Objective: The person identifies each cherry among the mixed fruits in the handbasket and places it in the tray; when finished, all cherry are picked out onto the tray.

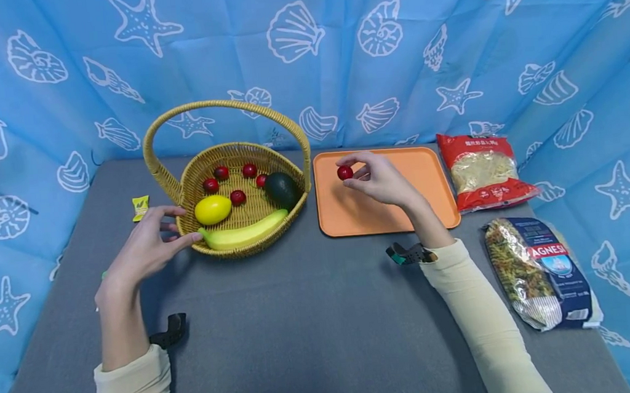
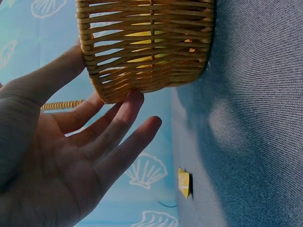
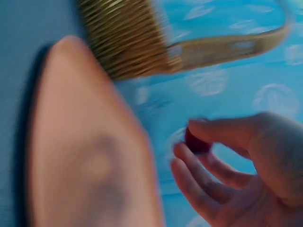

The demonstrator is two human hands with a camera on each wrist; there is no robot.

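Observation:
In the head view, a wicker basket [image 1: 236,252] with a tall handle holds a banana [image 1: 248,231], a lemon [image 1: 213,210], an avocado [image 1: 283,190] and several small red round fruits [image 1: 238,197]. My left hand [image 1: 143,244] grips its left rim. The left wrist view has the thumb at the rim and the other fingers [image 2: 120,116] along the outer weave. Between thumb and fingertips, my right hand [image 1: 383,179] pinches another small red round fruit [image 1: 344,172] above the orange tray [image 1: 333,216]. That fruit [image 3: 198,141] is partly covered by the thumb in the blurred right wrist view.
Right of the tray lie a red bag of pale dried noodles [image 1: 485,171] and a dark blue bag of pasta [image 1: 543,274]. A small yellow packet [image 1: 140,207] lies left of the basket. Blue shell-print cloth [image 1: 338,65] hangs behind the grey tabletop [image 1: 303,327].

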